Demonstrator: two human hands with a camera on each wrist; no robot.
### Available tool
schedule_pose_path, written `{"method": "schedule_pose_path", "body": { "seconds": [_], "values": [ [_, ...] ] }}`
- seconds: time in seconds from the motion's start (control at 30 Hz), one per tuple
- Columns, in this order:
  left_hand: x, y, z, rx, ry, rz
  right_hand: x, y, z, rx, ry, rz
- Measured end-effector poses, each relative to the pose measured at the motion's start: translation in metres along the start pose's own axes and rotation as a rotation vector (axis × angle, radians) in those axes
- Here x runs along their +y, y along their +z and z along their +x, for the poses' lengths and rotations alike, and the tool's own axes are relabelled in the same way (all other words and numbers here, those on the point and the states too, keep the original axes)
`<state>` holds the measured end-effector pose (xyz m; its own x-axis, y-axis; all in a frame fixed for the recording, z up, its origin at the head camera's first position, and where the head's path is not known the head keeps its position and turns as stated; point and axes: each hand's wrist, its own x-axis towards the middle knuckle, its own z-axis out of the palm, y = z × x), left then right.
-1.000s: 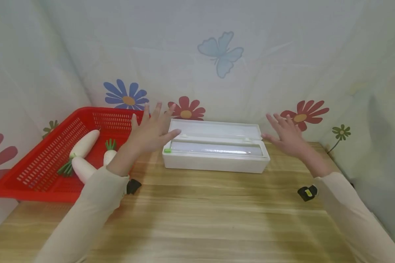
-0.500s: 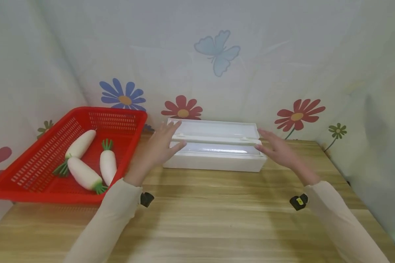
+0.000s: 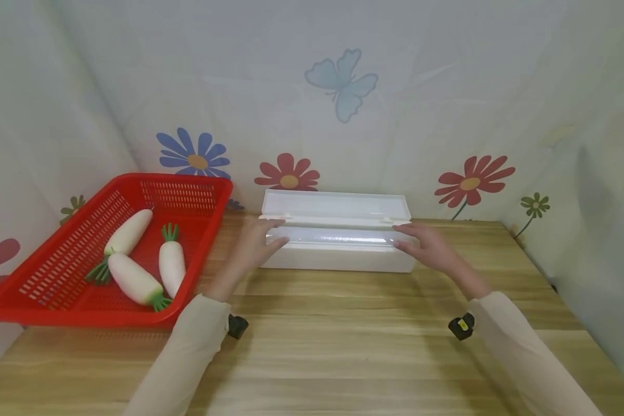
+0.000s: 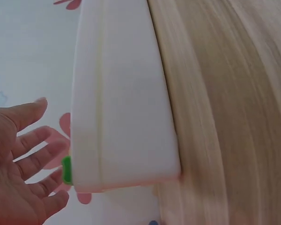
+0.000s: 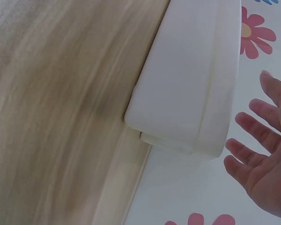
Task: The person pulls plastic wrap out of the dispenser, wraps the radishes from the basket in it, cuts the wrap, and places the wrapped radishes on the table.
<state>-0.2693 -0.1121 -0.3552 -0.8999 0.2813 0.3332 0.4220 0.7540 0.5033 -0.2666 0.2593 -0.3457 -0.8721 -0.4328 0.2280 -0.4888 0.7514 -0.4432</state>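
Note:
A long white cling film box (image 3: 338,259) stands at the back of the table with its lid (image 3: 338,204) raised. Inside lies a shiny clear roll of film (image 3: 338,236). My left hand (image 3: 251,247) is at the box's left end, fingers spread and loosely bent. In the left wrist view a green slider tab (image 4: 67,170) shows beside the fingers of that left hand (image 4: 21,164). My right hand (image 3: 429,248) is at the right end; in the right wrist view the right hand (image 5: 267,154) has relaxed fingers holding nothing. Whether either hand touches the box I cannot tell.
A red plastic basket (image 3: 83,317) stands to the left, close to my left forearm. Several items are not stacked in it: three white radishes (image 3: 134,278) with green tops lie inside. A flower-printed cloth (image 3: 395,104) hangs behind the wooden table (image 3: 343,346).
Both hands have come down and inward from above the table to the two ends of the cling film box. The box, its raised lid and the radishes have stayed put.

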Motion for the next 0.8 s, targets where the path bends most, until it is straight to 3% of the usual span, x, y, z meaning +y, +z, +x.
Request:
{"method": "schedule_pose_path", "body": {
  "seconds": [0.33,0.6,0.8],
  "values": [
    [-0.013,0.01,0.007,0.019,-0.012,-0.043,0.007,0.011,0.003,0.08,-0.087,-0.04],
    [-0.013,0.014,0.013,-0.016,-0.063,0.002,0.008,0.015,0.007,0.065,-0.084,-0.048],
    [-0.011,0.015,0.019,-0.057,-0.11,0.044,0.005,0.013,0.012,0.03,-0.028,-0.004]
  ]
}}
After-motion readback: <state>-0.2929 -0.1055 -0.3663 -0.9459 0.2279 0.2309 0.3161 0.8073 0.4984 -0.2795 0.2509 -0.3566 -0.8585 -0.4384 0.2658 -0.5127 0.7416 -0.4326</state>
